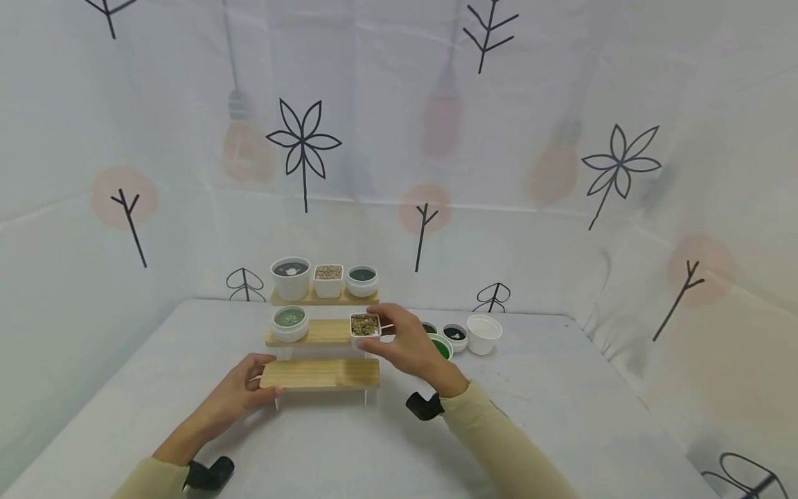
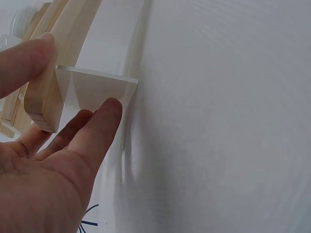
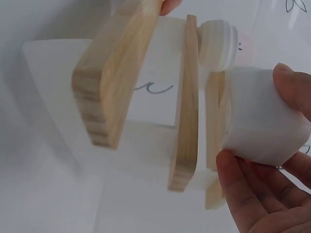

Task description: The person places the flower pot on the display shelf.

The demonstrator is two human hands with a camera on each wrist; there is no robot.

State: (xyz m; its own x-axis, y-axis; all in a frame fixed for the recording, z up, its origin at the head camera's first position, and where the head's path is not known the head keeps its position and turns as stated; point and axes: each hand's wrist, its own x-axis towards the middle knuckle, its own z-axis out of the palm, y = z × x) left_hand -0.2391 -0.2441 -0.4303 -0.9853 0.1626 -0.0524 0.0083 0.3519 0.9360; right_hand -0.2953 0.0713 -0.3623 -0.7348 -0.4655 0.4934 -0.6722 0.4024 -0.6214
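Note:
A three-tier stand of pale wooden shelves on white supports stands on the table. On its lowest shelf [image 1: 318, 374], my left hand [image 1: 232, 396] grips the left end, thumb above and fingers below beside a white support [image 2: 97, 87]. My right hand [image 1: 411, 346] holds a small square white pot [image 3: 265, 114] with green-brown grainy filling between thumb and fingers, at the right end of the middle shelf [image 1: 325, 331]. A round white pot [image 1: 289, 324] with pale green filling sits at that shelf's left end.
On the top shelf [image 1: 312, 300] stand a larger white pot [image 1: 291, 281], a square pot [image 1: 328, 283] and a low round pot [image 1: 362, 283]. Right of the stand, a plain white cup [image 1: 483, 335] and several round pots with dark or green filling [image 1: 455, 337] rest on the white table [image 1: 530, 416].

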